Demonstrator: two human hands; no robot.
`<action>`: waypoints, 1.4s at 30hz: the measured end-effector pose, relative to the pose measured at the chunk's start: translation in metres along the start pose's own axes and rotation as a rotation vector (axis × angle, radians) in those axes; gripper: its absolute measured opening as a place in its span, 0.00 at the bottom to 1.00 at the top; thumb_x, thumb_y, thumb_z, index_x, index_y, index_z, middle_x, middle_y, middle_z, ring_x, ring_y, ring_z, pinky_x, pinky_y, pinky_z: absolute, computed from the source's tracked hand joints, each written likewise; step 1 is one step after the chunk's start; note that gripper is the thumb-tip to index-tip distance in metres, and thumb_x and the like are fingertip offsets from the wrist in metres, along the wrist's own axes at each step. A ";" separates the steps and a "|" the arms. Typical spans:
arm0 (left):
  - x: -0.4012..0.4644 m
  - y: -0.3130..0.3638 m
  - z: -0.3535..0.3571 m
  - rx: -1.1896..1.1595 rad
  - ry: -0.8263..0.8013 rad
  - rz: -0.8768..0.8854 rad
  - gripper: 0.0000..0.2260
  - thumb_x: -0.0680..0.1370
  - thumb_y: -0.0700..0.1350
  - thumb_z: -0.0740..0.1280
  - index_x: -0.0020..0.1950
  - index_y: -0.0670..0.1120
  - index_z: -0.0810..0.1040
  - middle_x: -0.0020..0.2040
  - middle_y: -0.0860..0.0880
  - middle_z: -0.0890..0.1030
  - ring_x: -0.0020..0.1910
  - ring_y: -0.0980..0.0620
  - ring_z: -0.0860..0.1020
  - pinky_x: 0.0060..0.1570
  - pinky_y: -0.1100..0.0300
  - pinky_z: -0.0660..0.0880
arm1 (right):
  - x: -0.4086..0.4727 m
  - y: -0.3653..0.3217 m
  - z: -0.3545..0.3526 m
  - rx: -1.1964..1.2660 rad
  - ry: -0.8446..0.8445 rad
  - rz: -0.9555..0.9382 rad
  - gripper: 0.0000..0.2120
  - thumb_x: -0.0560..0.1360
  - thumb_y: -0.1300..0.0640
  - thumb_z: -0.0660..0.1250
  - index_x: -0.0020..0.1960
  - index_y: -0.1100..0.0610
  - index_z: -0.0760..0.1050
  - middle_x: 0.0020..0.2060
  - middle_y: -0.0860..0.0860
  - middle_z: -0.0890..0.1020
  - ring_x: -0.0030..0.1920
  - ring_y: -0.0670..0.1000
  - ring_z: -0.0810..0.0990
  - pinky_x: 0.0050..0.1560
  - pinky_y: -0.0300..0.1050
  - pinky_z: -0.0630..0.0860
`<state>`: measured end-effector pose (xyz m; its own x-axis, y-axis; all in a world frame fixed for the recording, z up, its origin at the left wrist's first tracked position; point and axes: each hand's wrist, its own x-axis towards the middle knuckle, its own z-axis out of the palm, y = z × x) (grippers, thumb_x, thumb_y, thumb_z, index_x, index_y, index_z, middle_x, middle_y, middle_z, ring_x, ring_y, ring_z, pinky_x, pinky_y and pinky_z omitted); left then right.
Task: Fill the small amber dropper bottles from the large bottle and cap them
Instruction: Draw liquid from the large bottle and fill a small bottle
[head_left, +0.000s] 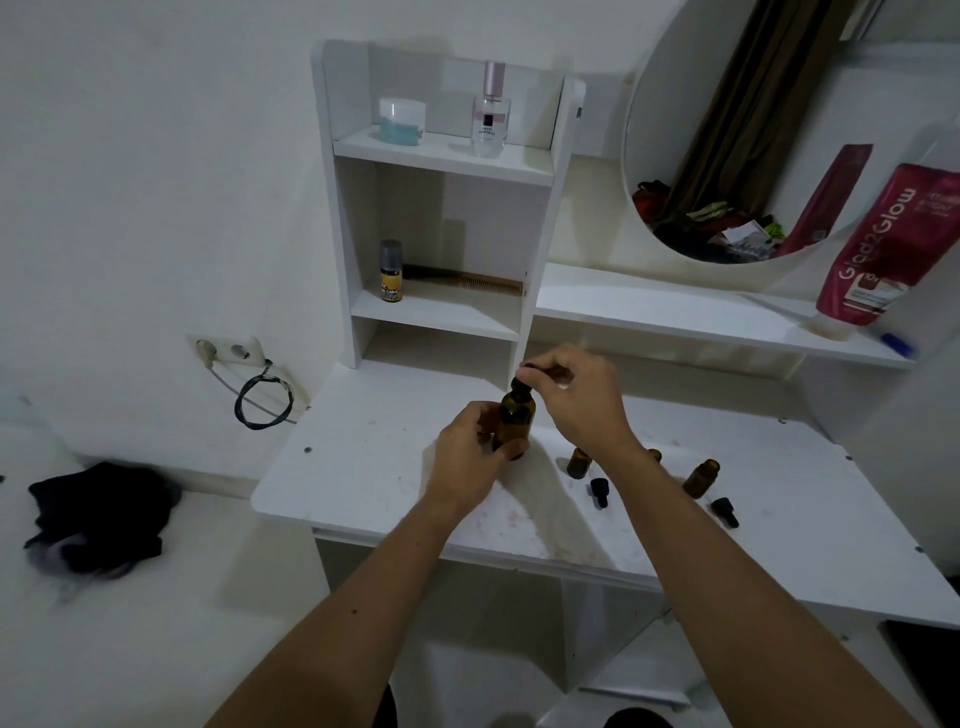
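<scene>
the left hand (470, 457) is wrapped around the body of the large amber bottle (513, 418), holding it upright on the desk (363, 467) a little back from the front edge and nearer the left side than the right. the right hand (569, 392) sits above it with thumb and fingertips pinched closed on the black cap (522, 382) at the bottle's neck; i can't tell from here whether the cap is screwed on or loose. to the right of the big bottle, toward the middle of the desk, stand the small ones: one small amber bottle (579, 461) just beside the right wrist, uncapped, another small bottle (701, 478) further right, also open at the top and leaning a touch, and a third bottle (654, 455) mostly hidden behind the forearm. two black dropper caps lie on the desk near them, one dropper cap (599, 491) just in front of the first small bottle, the other dropper cap (725, 511) just in front and to the right of the second. at the back left corner of the desk stands a white shelf unit (441, 161) with a perfume bottle (491, 117) and a jar (401, 122) on top, and a small spray can (390, 270) beside a comb (478, 283) lower down. a round mirror (727, 130) hangs behind the right side, with a red tube (883, 249) leaning at the ledge under it.
</scene>
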<state>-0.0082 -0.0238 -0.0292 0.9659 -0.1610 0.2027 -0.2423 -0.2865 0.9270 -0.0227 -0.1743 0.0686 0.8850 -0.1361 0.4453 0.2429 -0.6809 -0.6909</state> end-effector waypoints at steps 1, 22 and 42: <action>0.000 -0.001 0.000 0.003 0.002 0.004 0.24 0.73 0.47 0.79 0.65 0.47 0.76 0.55 0.55 0.80 0.55 0.52 0.80 0.60 0.60 0.78 | 0.000 0.001 0.001 -0.003 0.007 -0.002 0.03 0.76 0.58 0.75 0.47 0.57 0.86 0.42 0.45 0.85 0.43 0.39 0.81 0.46 0.26 0.74; -0.001 -0.003 0.002 0.105 0.033 0.034 0.23 0.74 0.49 0.78 0.66 0.47 0.76 0.62 0.50 0.79 0.57 0.51 0.79 0.60 0.54 0.79 | 0.001 -0.010 -0.009 0.040 -0.026 0.031 0.06 0.78 0.57 0.74 0.54 0.56 0.85 0.48 0.46 0.86 0.48 0.41 0.84 0.52 0.31 0.78; -0.049 0.018 0.042 0.021 -0.029 0.067 0.21 0.73 0.52 0.78 0.63 0.49 0.78 0.55 0.54 0.81 0.53 0.58 0.79 0.52 0.72 0.75 | -0.046 0.005 -0.097 0.133 0.198 0.037 0.08 0.79 0.55 0.72 0.57 0.55 0.84 0.49 0.46 0.87 0.51 0.44 0.85 0.57 0.38 0.80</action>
<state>-0.0635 -0.0613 -0.0353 0.9443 -0.2079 0.2550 -0.3088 -0.2934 0.9047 -0.1007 -0.2418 0.0998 0.8021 -0.3067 0.5124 0.2739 -0.5735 -0.7721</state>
